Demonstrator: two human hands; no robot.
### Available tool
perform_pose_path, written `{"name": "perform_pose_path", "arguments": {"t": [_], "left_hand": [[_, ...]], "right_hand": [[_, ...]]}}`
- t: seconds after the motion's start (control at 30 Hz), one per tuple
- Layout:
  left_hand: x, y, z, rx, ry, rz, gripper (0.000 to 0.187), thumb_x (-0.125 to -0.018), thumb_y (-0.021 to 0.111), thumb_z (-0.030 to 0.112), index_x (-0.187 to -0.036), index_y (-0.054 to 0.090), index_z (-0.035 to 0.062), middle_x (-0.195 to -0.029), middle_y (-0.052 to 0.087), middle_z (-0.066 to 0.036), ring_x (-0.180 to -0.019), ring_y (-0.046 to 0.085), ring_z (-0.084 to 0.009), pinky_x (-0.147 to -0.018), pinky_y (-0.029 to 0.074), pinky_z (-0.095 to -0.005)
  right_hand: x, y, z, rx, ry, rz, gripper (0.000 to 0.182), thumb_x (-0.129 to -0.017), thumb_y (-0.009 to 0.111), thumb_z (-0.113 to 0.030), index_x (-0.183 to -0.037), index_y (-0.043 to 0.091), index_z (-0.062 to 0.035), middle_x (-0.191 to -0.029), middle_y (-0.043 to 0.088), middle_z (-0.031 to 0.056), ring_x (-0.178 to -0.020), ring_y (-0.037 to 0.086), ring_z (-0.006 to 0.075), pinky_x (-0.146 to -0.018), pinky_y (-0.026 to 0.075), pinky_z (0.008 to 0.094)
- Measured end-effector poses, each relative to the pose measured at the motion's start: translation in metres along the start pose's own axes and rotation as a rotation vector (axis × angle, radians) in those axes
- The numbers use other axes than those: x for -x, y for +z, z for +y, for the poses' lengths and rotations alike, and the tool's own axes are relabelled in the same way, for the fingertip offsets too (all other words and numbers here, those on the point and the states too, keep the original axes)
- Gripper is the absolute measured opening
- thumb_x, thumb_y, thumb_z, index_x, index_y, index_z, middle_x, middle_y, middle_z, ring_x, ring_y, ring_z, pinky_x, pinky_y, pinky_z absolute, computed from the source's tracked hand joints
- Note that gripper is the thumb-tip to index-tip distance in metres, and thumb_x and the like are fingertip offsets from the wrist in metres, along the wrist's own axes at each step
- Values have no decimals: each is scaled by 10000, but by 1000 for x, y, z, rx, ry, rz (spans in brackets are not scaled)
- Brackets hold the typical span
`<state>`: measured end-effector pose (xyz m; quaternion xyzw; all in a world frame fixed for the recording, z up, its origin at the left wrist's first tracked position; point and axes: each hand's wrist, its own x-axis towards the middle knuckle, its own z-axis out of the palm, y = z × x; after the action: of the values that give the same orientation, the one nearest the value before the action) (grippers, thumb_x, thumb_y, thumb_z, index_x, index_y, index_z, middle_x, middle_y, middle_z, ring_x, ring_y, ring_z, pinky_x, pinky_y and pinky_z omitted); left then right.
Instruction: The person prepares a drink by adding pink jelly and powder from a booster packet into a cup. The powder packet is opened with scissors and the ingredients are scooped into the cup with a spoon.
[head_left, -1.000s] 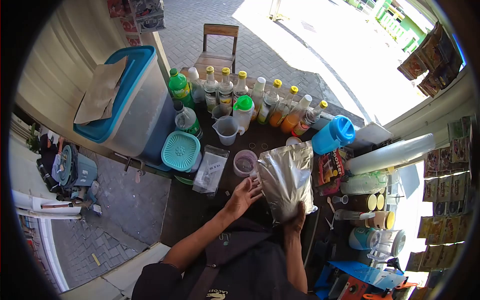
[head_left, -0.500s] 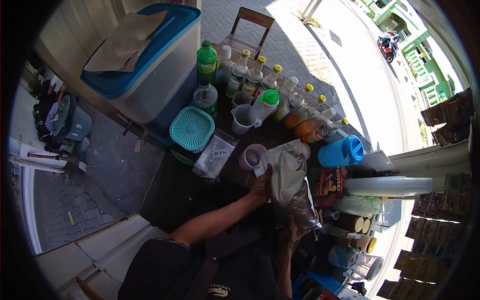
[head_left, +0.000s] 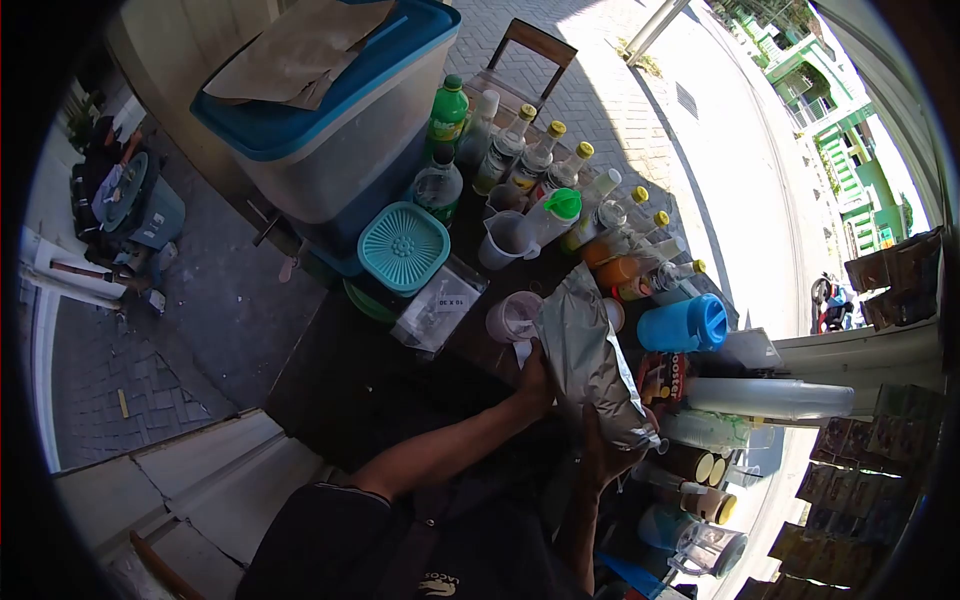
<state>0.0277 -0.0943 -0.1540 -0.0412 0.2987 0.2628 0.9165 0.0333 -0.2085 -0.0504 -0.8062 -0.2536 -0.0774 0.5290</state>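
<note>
A large silver foil pouch (head_left: 590, 350) is tilted over the dark table, its upper end close to a pinkish plastic cup (head_left: 512, 317). My left hand (head_left: 535, 378) grips the pouch's left edge, just below the cup. Around the lower end of the pouch is my right hand (head_left: 608, 452), its fingers partly hidden by the foil. A small white piece (head_left: 522, 352) shows beside my left fingertips. Whether anything is passing from pouch to cup cannot be made out.
Capped bottles (head_left: 535, 158) stand in a row behind a measuring jug (head_left: 505, 240). A teal lidded box (head_left: 404, 248), plastic bags (head_left: 440, 305) and a big bin (head_left: 330, 130) are at the left. A blue jug (head_left: 683, 324) and stacked cups (head_left: 770, 395) lie right. Another person (head_left: 105, 170) is far left.
The view has shifted, so most objects appear further right. My right hand has come up along the pouch and shows more of itself. The motorcycle on the road is now lower in view.
</note>
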Motion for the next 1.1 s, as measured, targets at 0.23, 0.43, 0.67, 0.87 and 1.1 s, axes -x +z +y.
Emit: {"name": "perform_pose_path", "arguments": {"t": [0.23, 0.43, 0.67, 0.87, 1.1], "left_hand": [[10, -2, 21, 40, -126, -442, 639, -968, 414, 507, -1426, 314, 72, -1419, 427, -111, -1308, 417, -269, -1116, 301, -425], [16, -16, 19, 51, -264, -600, 639, -946, 507, 453, -1414, 317, 61, -1400, 447, -98, -1295, 434, -269, -1103, 329, -434], [40, -2, 9, 37, -292, -600, 694, -907, 595, 414, -1415, 301, 44, -1386, 452, -124, -1283, 449, -281, -1108, 332, -454], [54, 12, 9, 10, -332, -533, 699, -898, 617, 400, -1412, 308, 40, -1375, 459, -135, -1275, 452, -302, -1106, 334, -461], [65, 48, 15, 191, -212, -304, 807, -908, 336, 672, -1413, 313, 42, -1356, 464, -174, -1239, 483, -323, -1064, 373, -474]], "right_hand": [[2, 0, 12, -87, 71, 15, 676, -657, 829, 18, -1214, 448, -12, -1136, 524, 109, -1042, 541, 225, -900, 495, 354], [-5, -1, -15, -93, 98, 114, 679, -567, 909, -139, -1103, 514, -10, -1042, 548, 81, -961, 546, 198, -881, 448, 349], [-7, -5, -29, -3, 27, 156, 677, -575, 902, -139, -1110, 511, -2, -1056, 546, 101, -992, 545, 218, -902, 441, 364], [-5, -9, -40, 10, 59, 66, 648, -651, 855, -58, -1184, 494, 16, -1121, 541, 115, -1046, 538, 241, -923, 456, 383], [0, -8, -50, 248, -169, 111, 697, -605, 899, -185, -1146, 506, 12, -1069, 543, 118, -1009, 545, 258, -907, 443, 387]]}}
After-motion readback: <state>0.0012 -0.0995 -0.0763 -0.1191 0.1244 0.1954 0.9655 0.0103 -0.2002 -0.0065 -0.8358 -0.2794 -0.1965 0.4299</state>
